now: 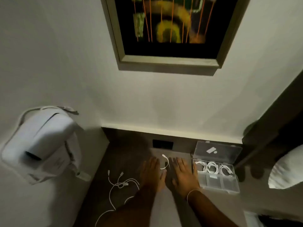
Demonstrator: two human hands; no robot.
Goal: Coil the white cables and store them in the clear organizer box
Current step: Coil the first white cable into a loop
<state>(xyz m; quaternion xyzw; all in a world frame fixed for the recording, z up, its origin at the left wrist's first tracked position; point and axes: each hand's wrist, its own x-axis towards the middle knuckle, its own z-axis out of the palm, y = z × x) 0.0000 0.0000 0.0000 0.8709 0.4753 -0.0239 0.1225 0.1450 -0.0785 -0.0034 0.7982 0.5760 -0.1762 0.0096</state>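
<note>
My left hand point(153, 172) and my right hand point(182, 173) lie flat, palms down, side by side on the dark table, fingers spread, holding nothing. A short white cable end point(165, 162) curves between the two hands. Loose white cables point(121, 185) lie tangled to the left of my left forearm. The clear organizer box point(218, 182) stands just right of my right hand with its lid point(218, 151) open and leaning back. Three coiled white cables point(213, 167) fill its back row of compartments.
A white bag or appliance point(41, 145) rests at the left. A framed picture point(168, 30) hangs on the wall above. A black socket plate point(162, 144) sits at the table's back. A white pillow point(287, 171) lies at the right edge.
</note>
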